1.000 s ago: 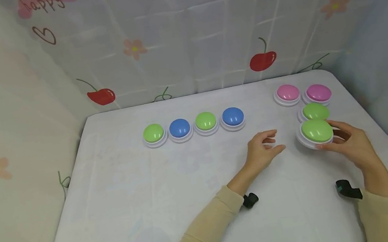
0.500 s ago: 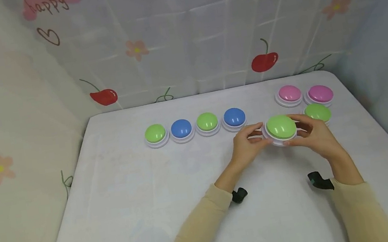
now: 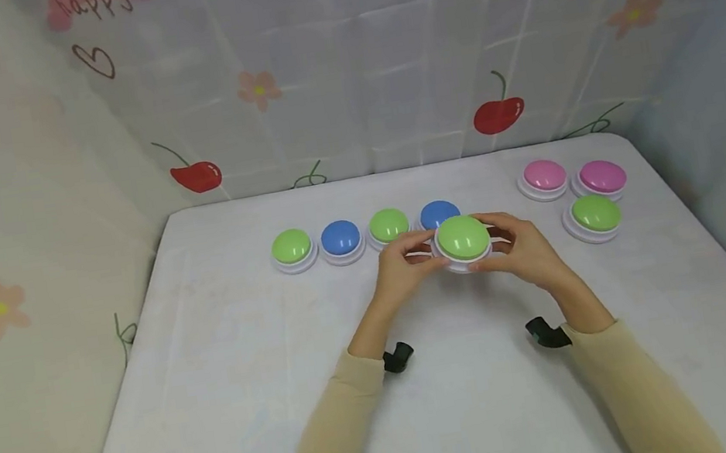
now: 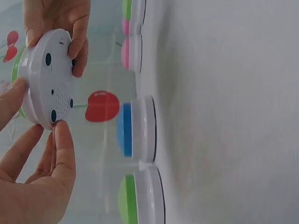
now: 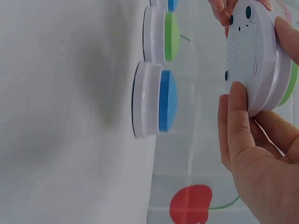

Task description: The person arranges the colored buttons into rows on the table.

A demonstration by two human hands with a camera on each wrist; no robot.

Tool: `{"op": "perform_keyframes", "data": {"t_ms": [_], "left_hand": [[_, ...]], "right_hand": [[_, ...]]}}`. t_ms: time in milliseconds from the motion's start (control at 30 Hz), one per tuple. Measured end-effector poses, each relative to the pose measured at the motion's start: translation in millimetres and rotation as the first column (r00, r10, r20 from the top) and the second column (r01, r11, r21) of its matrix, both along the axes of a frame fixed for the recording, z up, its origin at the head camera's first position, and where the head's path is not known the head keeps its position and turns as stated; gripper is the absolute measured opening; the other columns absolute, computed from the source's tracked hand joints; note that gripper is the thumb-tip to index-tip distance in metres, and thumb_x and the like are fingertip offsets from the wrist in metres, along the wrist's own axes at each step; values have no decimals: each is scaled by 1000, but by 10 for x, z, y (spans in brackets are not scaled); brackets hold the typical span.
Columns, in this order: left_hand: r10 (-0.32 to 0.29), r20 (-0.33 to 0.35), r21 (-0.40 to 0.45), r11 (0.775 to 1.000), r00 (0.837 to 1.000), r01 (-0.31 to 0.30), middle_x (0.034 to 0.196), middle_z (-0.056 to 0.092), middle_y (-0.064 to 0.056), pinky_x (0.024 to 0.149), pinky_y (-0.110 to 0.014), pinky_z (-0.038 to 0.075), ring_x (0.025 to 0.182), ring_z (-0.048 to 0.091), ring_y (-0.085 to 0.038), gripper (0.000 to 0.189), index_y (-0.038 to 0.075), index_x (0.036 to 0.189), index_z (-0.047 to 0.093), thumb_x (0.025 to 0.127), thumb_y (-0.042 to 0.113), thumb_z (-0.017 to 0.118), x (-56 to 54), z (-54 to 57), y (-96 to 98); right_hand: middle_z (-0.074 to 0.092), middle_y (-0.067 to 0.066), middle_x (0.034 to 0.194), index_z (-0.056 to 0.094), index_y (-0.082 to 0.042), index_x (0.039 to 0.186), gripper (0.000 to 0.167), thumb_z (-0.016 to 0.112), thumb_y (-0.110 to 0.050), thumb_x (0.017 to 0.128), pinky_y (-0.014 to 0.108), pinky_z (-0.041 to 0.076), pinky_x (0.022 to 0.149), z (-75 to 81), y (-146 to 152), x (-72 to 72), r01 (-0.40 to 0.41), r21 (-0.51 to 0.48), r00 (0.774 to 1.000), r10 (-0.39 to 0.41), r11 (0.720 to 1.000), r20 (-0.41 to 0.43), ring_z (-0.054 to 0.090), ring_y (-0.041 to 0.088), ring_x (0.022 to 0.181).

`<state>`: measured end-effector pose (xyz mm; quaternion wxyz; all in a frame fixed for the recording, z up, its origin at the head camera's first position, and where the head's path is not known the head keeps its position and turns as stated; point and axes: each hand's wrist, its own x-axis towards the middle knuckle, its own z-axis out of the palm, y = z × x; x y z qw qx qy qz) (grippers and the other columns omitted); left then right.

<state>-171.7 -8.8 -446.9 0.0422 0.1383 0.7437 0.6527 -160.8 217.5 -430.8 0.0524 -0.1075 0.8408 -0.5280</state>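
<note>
A green push button (image 3: pixel 463 237) with a white round base is held up off the table between my two hands. My left hand (image 3: pixel 401 272) grips its left edge, thumb and fingers on the rim. From the right side my right hand (image 3: pixel 524 249) pinches the same rim. The left wrist view shows its white underside (image 4: pixel 58 88) with dark feet and small speaker holes. Just behind it on the table stands a blue button (image 3: pixel 438 213), partly hidden by the held one. Left of that comes a green button (image 3: pixel 388 224), its base partly covered by my left hand.
Farther left in the row are a blue button (image 3: pixel 340 238) and a green button (image 3: pixel 291 246). At the right stand two pink buttons (image 3: pixel 544 175) and another green button (image 3: pixel 596 213). A printed curtain hangs behind the white table (image 3: pixel 225 341).
My right hand has carried the green button leftward from the right-hand group. My left hand, apart from it at first, has taken hold of its left edge, and both hands have moved left with it.
</note>
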Motion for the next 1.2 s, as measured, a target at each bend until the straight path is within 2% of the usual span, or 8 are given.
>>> {"op": "perform_keyframes", "data": {"t_ms": [100,300,367,567,700,933,1100,1200], "left_hand": [[8,13,-32,999,1000,-8,118,65,-12,86,-23,57,102,65,-22,49,3,122,67,76,8,83,-27,19,-214],[-14,58,-81,997,998,19,119,65,-10,87,-28,57,100,64,-20,51,6,124,67,75,9,84,-62,48,-641],[-25,67,-106,994,997,32,119,65,-10,86,-29,57,100,63,-20,52,7,124,67,75,10,84,-64,49,-786],[-41,73,-173,984,996,53,116,66,-12,82,-27,58,98,64,-20,53,7,126,66,76,10,84,-6,-3,-1226],[-23,101,-198,979,995,43,118,66,-12,82,-25,57,98,64,-21,53,7,126,66,76,10,84,60,-62,-1493],[16,141,-228,974,990,17,122,65,-14,83,-23,56,102,63,-24,54,7,127,66,76,11,84,139,-76,-1898],[55,145,-228,973,988,-20,125,64,-15,84,-22,56,101,63,-20,54,7,126,66,75,9,84,156,-78,-2140],[79,164,-255,966,983,-35,127,63,-15,83,-21,55,102,62,-18,55,7,127,65,75,10,84,167,-89,-2265]], "right_hand": [[49,15,142,47,-6,143,79,85,-14,75,16,49,97,11,-185,-53,-37,-23,999,38,999,12,52,30,121],[51,13,139,47,-6,143,83,87,-10,71,42,50,103,-22,-544,-125,-106,-71,994,108,992,17,53,29,121],[50,13,140,47,-6,143,84,88,-11,71,44,50,103,-44,-671,-130,-122,-77,992,124,990,19,53,30,121],[49,14,143,45,-3,144,85,88,-10,71,41,52,101,-135,-1042,-111,-181,-103,983,184,978,18,54,32,122],[50,15,143,44,0,142,84,88,-10,71,39,53,99,-192,-1281,-91,-214,-104,976,217,971,26,55,34,123],[51,18,137,48,3,136,77,87,-7,70,32,54,96,-292,-1715,-84,-206,-117,977,212,971,35,56,36,124],[52,19,132,49,4,134,75,87,-5,69,29,55,94,-329,-1982,-95,-204,-157,977,211,966,26,59,35,121],[54,18,130,53,3,131,73,89,-7,68,29,56,93,-353,-2109,-107,-207,-144,978,209,968,-1,60,32,118]]}}
